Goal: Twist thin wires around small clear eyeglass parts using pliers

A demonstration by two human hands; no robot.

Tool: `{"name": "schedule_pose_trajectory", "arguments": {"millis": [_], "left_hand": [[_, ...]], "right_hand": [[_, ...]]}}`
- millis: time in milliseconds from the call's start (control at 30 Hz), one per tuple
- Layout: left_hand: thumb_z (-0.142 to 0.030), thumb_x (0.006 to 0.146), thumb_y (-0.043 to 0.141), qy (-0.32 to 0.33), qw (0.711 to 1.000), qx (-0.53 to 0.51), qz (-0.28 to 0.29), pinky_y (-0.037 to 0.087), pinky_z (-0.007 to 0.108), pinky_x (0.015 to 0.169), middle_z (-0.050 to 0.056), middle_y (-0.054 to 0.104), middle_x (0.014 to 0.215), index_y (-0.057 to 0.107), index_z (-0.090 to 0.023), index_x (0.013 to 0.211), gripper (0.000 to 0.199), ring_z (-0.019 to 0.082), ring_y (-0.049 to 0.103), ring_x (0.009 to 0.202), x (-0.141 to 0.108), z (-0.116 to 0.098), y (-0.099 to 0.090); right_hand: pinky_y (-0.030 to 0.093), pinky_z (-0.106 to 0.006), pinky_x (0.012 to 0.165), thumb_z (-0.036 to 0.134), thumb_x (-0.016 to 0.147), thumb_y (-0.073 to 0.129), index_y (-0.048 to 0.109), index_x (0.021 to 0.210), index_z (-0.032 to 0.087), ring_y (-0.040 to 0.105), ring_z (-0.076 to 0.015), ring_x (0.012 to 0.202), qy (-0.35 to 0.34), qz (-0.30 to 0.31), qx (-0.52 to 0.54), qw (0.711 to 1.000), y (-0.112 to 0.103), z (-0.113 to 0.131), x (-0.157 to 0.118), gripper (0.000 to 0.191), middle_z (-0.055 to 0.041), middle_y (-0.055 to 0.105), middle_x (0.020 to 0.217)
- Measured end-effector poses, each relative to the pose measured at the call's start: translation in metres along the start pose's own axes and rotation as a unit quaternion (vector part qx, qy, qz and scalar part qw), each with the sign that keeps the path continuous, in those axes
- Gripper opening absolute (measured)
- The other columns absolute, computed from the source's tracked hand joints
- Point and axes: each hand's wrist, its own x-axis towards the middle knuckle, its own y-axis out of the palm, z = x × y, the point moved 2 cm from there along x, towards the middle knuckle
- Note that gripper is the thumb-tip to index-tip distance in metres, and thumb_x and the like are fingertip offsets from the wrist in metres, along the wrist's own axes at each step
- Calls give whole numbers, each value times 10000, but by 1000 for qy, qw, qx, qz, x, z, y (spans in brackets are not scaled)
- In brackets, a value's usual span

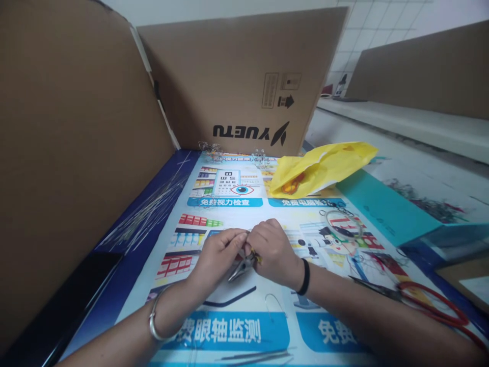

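Note:
Over the middle of the printed sheet (229, 229), my two hands meet. Small pliers (241, 268) with grey jaws and a bit of yellow on the handle sit in my closed right hand (275, 255), jaws pointing down and left. My left hand (217, 255) is pinched with thumb on forefinger right beside them; what it holds is too small and covered to make out. A thin curved wire (274, 302) lies on the sheet below my right hand. Dark thin strips (260, 357) lie close to me.
Red-handled scissors (431, 300) lie right, near a clear ring-shaped roll (344, 224). Behind stand a yellow bag (324, 165) and a cardboard panel (237, 76). A turquoise box (385, 204) has tangled wire pieces (424, 201) beside it. Long thin wires (148, 209) lie left.

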Motion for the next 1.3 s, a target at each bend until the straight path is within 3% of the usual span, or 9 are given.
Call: {"name": "schedule_pose_trajectory", "arguments": {"millis": [167,267,333,433,500,600,867,1033,1300], "left_hand": [[-274,837,455,-2,999,26,-45,428,229,644,-5,602,692,602,-180,790,181,131,549,675,-1,2,1],[-249,848,423,21,996,67,-61,410,237,665,-1,600,719,570,-180,753,189,135,546,704,0,-3,-4],[-236,853,406,40,992,98,-66,395,240,650,-3,578,707,542,-179,733,190,134,532,694,2,-5,-9],[-240,864,391,65,985,147,-64,369,240,611,-11,533,665,510,-182,714,200,129,496,646,5,-4,-15],[-247,867,392,78,979,176,-64,361,240,606,-10,527,669,507,-183,716,201,130,489,646,7,-1,-17],[-237,865,399,93,974,196,-69,367,241,626,1,556,712,520,-183,725,193,135,508,688,8,3,-17],[-263,814,512,40,992,100,-66,392,216,586,-24,575,629,596,-191,755,124,114,526,602,8,8,-18],[-296,797,531,-17,996,25,-80,394,200,513,-41,543,537,574,-184,720,143,101,506,506,8,10,-14],[-283,786,533,-36,996,-44,-63,409,189,488,-47,537,537,557,-182,699,136,88,499,481,11,16,-8]], "right_hand": [[283,-314,630,134,791,426,519,633,164,415,-157,642,-7,3,-7,1000,0,4,0,186,-40,519,621],[304,-318,657,155,794,435,542,712,163,446,-160,678,-4,0,49,999,-4,3,1,134,-40,548,673],[319,-316,681,164,800,439,527,719,171,465,-157,702,43,-23,102,994,-7,0,3,120,-32,552,691],[341,-298,690,204,816,456,521,724,182,481,-144,698,166,-44,163,972,-8,-11,4,115,-16,559,701],[358,-278,669,270,829,472,547,751,187,491,-135,680,232,-5,205,951,-3,-16,4,136,-8,573,714],[371,-250,614,327,823,485,557,727,187,491,-125,642,271,54,265,924,8,-21,2,184,3,558,683],[370,-221,574,328,799,492,530,680,177,458,-101,592,307,64,369,875,14,-17,-1,196,32,490,607],[355,-213,549,349,803,483,519,665,177,423,-93,569,298,71,375,875,16,-13,-1,223,39,450,584],[355,-220,565,296,804,464,485,637,182,438,-99,587,280,67,351,891,20,-11,-1,203,34,457,595]]}}
